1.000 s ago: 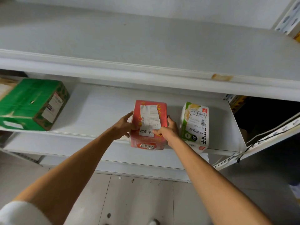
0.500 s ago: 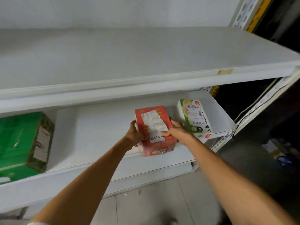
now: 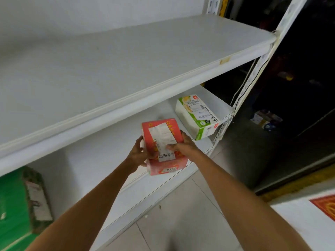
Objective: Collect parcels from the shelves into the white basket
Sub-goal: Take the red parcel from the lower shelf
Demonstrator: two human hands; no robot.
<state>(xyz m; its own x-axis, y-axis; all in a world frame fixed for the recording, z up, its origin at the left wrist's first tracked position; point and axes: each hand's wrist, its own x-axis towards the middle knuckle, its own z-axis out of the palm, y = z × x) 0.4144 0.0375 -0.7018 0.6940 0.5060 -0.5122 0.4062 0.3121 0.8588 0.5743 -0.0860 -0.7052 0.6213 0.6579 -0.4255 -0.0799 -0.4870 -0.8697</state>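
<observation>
A red parcel (image 3: pixel 161 127) with a white shipping label sits at the front edge of the lower shelf (image 3: pixel 108 147), its near end past the edge. My left hand (image 3: pixel 138 154) grips its left side. My right hand (image 3: pixel 183 146) grips its right side, thumb across the label. A white and green parcel (image 3: pixel 197 116) lies to the right on the same shelf. A green box (image 3: pixel 16 201) stands at the far left of that shelf. No white basket shows clearly.
A bare upper shelf (image 3: pixel 126 57) juts out above the parcels. A perforated white upright (image 3: pixel 253 75) with cables ends the rack on the right; beyond it is a dark area. A white surface with a red patch (image 3: pixel 311 220) lies at lower right. Tiled floor below.
The view has swung to the right. Both hands have closed round the red parcel and drawn it toward the shelf's front edge; the white and green parcel has stayed put.
</observation>
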